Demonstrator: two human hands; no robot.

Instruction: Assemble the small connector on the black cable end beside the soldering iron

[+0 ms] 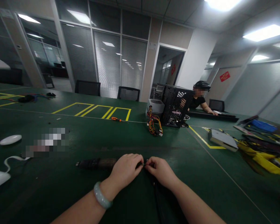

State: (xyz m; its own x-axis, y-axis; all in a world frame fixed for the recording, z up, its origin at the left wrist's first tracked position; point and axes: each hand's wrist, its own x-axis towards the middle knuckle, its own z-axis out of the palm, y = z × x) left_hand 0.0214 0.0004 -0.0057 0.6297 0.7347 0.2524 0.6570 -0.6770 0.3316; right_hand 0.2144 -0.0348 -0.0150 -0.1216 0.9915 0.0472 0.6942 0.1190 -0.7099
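My left hand, with a pale bangle on its wrist, is closed in a pinch between thumb and fingers. Facing it, my right hand pinches too, its fingertips almost meeting those of the left. A tiny shiny thing shows between them, too small to name. Under and left of my left hand lies a dark, cylindrical electric screwdriver, its tip pointing left and its rear end hidden by the hand. A black cord runs from below my right hand toward me.
An open black computer case stands beyond my hands, beside a grey power supply with bundled wires. An orange-handled screwdriver lies left of it. A metal drive and yellow bin are at right. A co-worker sits beyond.
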